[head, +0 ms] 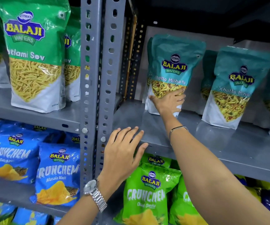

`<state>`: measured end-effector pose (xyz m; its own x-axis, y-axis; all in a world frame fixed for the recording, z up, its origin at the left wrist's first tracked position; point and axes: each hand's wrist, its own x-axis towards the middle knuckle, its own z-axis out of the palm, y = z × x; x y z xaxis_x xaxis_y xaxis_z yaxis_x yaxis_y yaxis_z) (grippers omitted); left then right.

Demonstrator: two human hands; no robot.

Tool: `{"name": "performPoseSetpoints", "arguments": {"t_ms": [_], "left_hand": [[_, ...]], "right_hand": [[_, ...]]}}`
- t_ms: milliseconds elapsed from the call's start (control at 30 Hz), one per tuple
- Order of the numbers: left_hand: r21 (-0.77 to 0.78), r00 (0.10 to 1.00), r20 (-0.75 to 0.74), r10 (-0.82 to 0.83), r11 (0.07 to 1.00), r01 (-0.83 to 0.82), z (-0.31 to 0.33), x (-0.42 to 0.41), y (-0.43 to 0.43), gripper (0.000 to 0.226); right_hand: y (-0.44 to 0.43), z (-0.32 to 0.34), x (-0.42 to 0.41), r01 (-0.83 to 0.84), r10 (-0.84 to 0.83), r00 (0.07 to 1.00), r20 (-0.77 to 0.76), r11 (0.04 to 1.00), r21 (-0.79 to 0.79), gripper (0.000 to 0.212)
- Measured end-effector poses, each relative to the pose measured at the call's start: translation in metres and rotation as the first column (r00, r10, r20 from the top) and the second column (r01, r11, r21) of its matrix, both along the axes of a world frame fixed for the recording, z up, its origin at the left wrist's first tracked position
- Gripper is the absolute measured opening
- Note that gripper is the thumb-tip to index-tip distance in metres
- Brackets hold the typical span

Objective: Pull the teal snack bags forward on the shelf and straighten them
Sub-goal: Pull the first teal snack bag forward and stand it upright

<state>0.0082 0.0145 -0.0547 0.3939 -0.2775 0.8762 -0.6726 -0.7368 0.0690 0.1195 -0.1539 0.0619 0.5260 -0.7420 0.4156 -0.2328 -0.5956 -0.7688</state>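
Note:
Several teal Khatta Mitha Mix bags stand on the grey metal shelf point(228, 143). The left teal bag point(174, 65) stands upright toward the back, with another partly hidden behind it. My right hand point(168, 101) grips its lower front, fingers spread over the clear window. A second teal bag point(234, 88) stands to the right, tilted slightly, with more teal bags behind and beside it. My left hand point(124, 148) rests flat on the shelf's front edge, fingers apart, holding nothing.
A perforated grey upright point(98, 78) divides the racks. Green sev bags point(33, 54) fill the left shelf. Blue Crunchem bags point(56, 174) sit lower left, green Crunchem bags point(148, 189) below my hands. Bare shelf lies in front of the teal bags.

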Motion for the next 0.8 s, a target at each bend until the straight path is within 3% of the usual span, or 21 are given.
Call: {"name": "performPoseSetpoints", "arguments": {"t_ms": [800], "left_hand": [[0.004, 1.000, -0.020, -0.004, 1.000, 0.004, 0.002, -0.007, 0.001, 0.039]], "right_hand": [[0.014, -0.009, -0.060, 0.025, -0.020, 0.998, 0.051, 0.995, -0.096, 0.131]]}}
